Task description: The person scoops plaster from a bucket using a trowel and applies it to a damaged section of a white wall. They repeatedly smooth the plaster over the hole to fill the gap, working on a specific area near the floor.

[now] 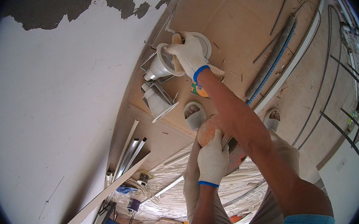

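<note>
My right hand [189, 55], in a white knitted glove with a blue cuff, reaches out near the foot of the wall. It is closed around a light-brown wooden handle [176, 39]; whatever the handle belongs to is mostly hidden. White cone-shaped lamp housings with metal brackets lie beside it: one [158, 67] next to the fingers, another [159, 101] nearer me. My left hand [213, 158], gloved the same way, grips a rounded reddish-orange dusty thing [210, 128] in front of my legs. My right forearm partly covers that thing, so its kind is unclear.
On the left rises a white wall [51, 110] with a bare grey patch. Metal profiles [130, 157] and a curved board [109, 190] lean there. A long grey roll [275, 56], dark rods [343, 127] and a crumpled plastic sheet [174, 197] lie on the boarded floor [239, 17].
</note>
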A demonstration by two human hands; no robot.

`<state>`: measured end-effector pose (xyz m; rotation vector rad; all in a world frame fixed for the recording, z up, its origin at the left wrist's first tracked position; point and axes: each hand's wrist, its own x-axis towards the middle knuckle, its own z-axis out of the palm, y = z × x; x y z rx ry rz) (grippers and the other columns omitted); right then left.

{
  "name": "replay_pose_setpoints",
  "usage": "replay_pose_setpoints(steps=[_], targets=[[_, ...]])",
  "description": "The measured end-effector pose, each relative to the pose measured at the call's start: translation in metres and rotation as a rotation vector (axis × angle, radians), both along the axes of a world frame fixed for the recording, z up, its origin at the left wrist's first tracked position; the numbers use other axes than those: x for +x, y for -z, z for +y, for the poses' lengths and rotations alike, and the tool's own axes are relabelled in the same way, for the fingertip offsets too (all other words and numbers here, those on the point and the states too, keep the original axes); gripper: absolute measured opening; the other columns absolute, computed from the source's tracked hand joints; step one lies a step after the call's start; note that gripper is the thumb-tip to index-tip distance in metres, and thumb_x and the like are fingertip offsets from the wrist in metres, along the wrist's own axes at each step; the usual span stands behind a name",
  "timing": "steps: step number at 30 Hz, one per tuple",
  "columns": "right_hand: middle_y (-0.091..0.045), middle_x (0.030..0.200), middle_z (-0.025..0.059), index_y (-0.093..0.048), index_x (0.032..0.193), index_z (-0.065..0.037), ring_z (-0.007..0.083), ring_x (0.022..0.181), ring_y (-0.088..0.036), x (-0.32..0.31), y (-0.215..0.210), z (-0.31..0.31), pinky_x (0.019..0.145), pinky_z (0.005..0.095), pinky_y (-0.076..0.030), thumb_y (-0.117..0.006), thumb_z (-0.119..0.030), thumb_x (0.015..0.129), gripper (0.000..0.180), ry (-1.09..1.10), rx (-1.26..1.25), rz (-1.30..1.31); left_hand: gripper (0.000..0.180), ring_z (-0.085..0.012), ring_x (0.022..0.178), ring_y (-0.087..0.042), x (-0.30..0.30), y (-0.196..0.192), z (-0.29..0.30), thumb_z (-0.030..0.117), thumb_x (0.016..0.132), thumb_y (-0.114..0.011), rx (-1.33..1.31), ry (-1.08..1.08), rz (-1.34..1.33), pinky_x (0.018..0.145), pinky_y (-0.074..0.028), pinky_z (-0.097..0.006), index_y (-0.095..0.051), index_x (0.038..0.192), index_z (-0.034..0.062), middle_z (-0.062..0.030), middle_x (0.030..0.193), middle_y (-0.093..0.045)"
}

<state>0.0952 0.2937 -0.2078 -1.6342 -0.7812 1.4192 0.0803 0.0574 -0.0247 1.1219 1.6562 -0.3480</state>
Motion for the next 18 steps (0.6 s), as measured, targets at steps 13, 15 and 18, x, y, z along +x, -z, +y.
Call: replay_pose_setpoints(steps=[13,15,18], targets=[[-0.074,0.089,0.0162,-0.072,0.1,0.004,0.0233,0.079,-0.07,0.001,0.011,0.038,0.073,0.0388,-0.056,-0.084,-0.018,0.076,0.035,-0.068,-0.052,0.133,0.054,-0.0429,0.099,-0.073,-0.004,-0.001,0.0,0.02,0.092,-0.068,0.002,0.001,0.007,0.083,-0.058,-0.049,-0.058,0.143,0.0072,-0.0249,0.104,-0.074],[-0.073,0.088,0.0175,-0.072,0.098,0.003,0.0259,0.079,-0.071,-0.005,0.014,0.039,0.074,0.0398,-0.055,-0.084,-0.019,0.075,0.035,-0.053,0.005,0.102,0.053,-0.0428,0.099,-0.073,-0.004,0.0,-0.002,0.02,0.092,-0.068,0.003,-0.004,0.005,0.083,-0.058,-0.049,-0.058,0.142,0.007,-0.025,0.104,-0.074],[-0.072,0.086,0.0193,-0.071,0.093,0.002,0.0302,0.079,-0.071,-0.017,0.018,0.038,0.075,0.0422,-0.055,-0.084,-0.021,0.073,0.033,-0.04,0.058,0.032,0.052,-0.0424,0.099,-0.073,-0.003,0.002,-0.002,0.02,0.093,-0.068,0.004,-0.005,-0.018,0.083,-0.058,-0.049,-0.058,0.142,0.0071,-0.0252,0.105,-0.074]])
